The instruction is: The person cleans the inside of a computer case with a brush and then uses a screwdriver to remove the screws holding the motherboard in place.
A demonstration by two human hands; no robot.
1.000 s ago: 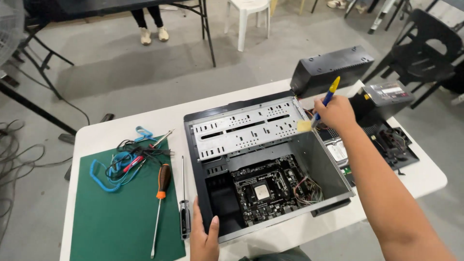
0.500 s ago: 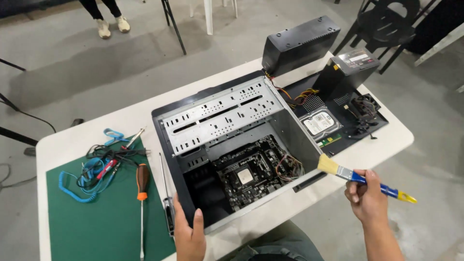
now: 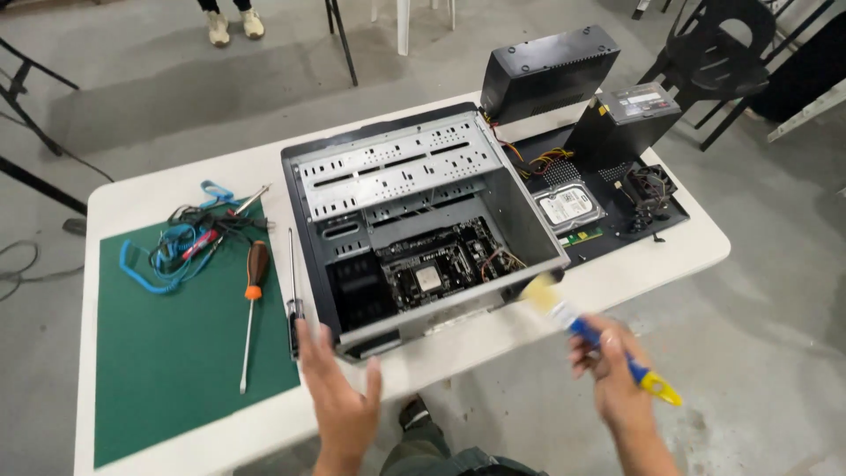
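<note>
An open black computer case point(image 3: 414, 220) lies on its side on a white table point(image 3: 159, 198), its motherboard point(image 3: 436, 269) showing inside. My right hand point(image 3: 617, 379) grips a paintbrush point(image 3: 586, 330) with a blue and yellow handle, held off the table's front edge, bristles pointing at the case's front right corner. My left hand point(image 3: 339, 401) hovers open, fingers spread, just in front of the case's front left corner, touching nothing.
A green mat point(image 3: 185, 353) holds an orange-handled screwdriver point(image 3: 251, 308), a black screwdriver point(image 3: 292, 291) and tangled blue cables point(image 3: 176, 247). Right of the case lie a side panel with a hard drive point(image 3: 571, 207), a fan point(image 3: 649, 187) and a power supply point(image 3: 627, 119). A black box point(image 3: 546, 70) sits behind.
My left hand has let go of the case's front edge and drawn back. My right hand, which brought the brush down from the case's far right corner, now sits closer to the front corner.
</note>
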